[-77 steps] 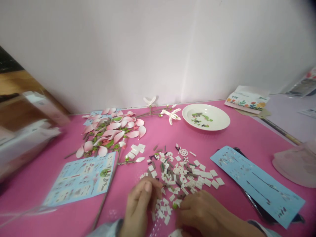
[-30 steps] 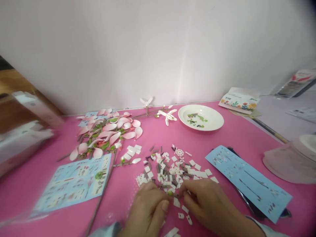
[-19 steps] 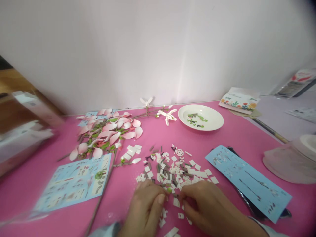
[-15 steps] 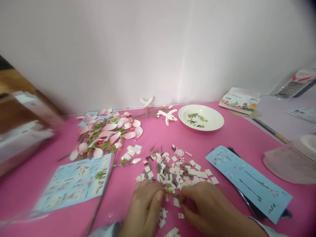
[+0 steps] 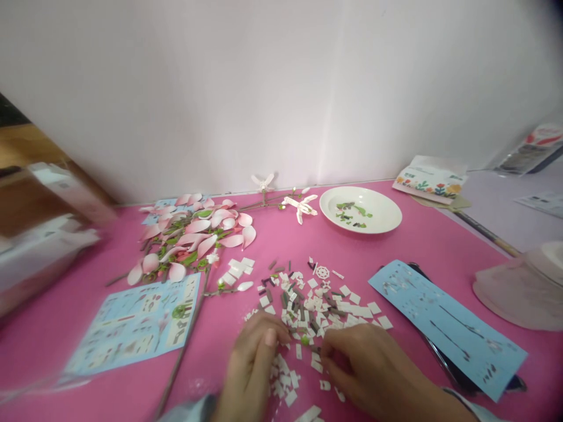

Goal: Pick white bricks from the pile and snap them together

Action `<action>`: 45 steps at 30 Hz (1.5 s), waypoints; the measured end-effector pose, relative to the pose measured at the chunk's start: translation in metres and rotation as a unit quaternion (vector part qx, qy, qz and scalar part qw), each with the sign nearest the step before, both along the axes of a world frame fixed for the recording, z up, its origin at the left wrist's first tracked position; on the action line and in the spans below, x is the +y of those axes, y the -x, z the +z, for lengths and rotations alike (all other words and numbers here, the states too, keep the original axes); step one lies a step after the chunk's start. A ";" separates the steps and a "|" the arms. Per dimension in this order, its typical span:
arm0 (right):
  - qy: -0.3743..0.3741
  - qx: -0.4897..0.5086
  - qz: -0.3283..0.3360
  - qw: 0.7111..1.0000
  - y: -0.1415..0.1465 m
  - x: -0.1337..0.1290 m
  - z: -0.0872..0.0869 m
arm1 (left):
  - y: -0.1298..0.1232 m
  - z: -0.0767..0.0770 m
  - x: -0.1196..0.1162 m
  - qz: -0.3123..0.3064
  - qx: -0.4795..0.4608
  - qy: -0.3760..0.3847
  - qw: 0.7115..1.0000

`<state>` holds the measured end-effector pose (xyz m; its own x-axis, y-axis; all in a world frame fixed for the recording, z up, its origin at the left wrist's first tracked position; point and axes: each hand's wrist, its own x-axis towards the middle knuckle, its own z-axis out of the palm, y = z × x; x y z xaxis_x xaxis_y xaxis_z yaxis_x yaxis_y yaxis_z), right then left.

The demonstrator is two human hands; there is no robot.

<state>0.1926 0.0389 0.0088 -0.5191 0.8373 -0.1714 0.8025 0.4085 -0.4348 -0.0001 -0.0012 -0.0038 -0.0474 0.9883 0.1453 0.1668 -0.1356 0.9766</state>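
Note:
A spread of small white, grey and dark building bricks (image 5: 319,305) lies between and beyond my hands. My left hand (image 5: 255,354) rests at its near left edge, fingers curled together and thumb laid along them; whatever is under them is hidden. My right hand (image 5: 369,363) is closed in a pinch at the near right edge. A small brown stem piece with a green end (image 5: 305,340) reaches from its fingertips toward my left hand. More small white bricks (image 5: 285,378) lie between my wrists.
Pink petal pieces (image 5: 197,231) are heaped at the left, by a blue instruction sheet (image 5: 132,328) and a long brown stem (image 5: 182,357). White flowers (image 5: 300,207) and a white plate (image 5: 387,220) stand behind. At right, another blue sheet (image 5: 448,328) covers a dark device; a translucent tub (image 5: 505,293) stands beyond.
My left hand has drawn slightly left, away from the green-ended piece, uncovering more white bricks. My right hand stays almost in place. The whole view has shifted slightly.

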 end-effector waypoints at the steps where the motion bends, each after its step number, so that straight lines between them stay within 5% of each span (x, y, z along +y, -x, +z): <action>1: -0.007 0.000 -0.005 1.000 0.000 0.001 -0.002 | 0.001 0.000 0.001 0.016 -0.021 -0.002 1.000; 7: -0.013 0.012 -0.003 1.000 0.001 0.001 -0.003 | 0.006 -0.005 0.005 0.154 -0.132 -0.012 0.979; 15: -0.004 0.018 -0.002 1.000 0.002 0.002 -0.001 | 0.015 -0.012 0.007 0.170 -0.145 -0.033 0.974; 30: -0.004 0.014 -0.004 1.000 0.002 0.002 -0.004 | 0.014 0.003 0.005 0.229 -0.101 -0.125 0.960; 33: -0.001 0.021 -0.011 1.000 0.001 0.001 -0.004 | 0.018 0.007 0.006 0.204 0.009 -0.103 0.974; 36: 0.003 0.027 -0.007 1.000 0.001 0.002 -0.004 | 0.025 0.011 0.011 0.105 0.200 -0.035 0.974; 39: -0.001 0.038 -0.009 0.999 0.001 0.002 -0.004 | 0.029 0.013 0.018 0.051 0.343 0.023 0.938; 45: -0.004 0.057 -0.014 0.998 0.001 0.001 -0.002 | 0.030 0.016 0.020 0.057 0.505 0.112 0.854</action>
<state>0.1915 0.0394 0.0064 -0.5114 0.8528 -0.1057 0.7591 0.3907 -0.5207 -0.0305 0.0188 0.0119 -0.1073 0.9940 -0.0229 0.9390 0.1089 0.3261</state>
